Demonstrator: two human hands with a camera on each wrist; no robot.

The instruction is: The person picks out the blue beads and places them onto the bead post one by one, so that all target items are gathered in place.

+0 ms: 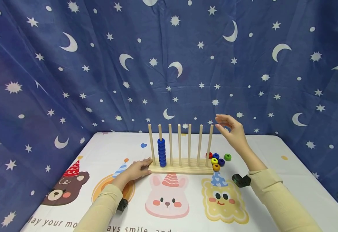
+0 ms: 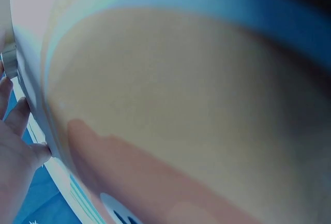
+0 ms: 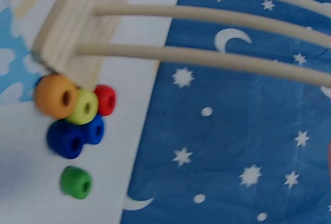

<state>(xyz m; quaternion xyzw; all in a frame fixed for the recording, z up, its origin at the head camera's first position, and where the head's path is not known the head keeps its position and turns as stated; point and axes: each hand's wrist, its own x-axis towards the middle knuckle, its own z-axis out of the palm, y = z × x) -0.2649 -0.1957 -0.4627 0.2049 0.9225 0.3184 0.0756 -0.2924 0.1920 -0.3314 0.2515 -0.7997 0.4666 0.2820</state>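
Observation:
A wooden peg rack (image 1: 186, 162) with several upright pegs stands on the table. A stack of blue beads (image 1: 162, 153) fills much of its second peg from the left. My left hand (image 1: 137, 169) holds the left end of the rack's base, thumb at the front edge and fingers behind. In the left wrist view only some of the left hand's fingers (image 2: 19, 115) show. My right hand (image 1: 232, 129) is raised beside the top of the rightmost peg, fingers bent, thumb apart, with no bead visible between them. The right wrist view leaves its grasp out of sight.
Right of the rack lie loose beads: orange (image 3: 56, 96), yellow (image 3: 84, 106), red (image 3: 105, 100), two blue (image 3: 66, 138) and green (image 3: 76, 182). The printed tablecloth (image 1: 195, 206) covers the table. A blue curtain (image 1: 145, 77) with moons and stars hangs behind.

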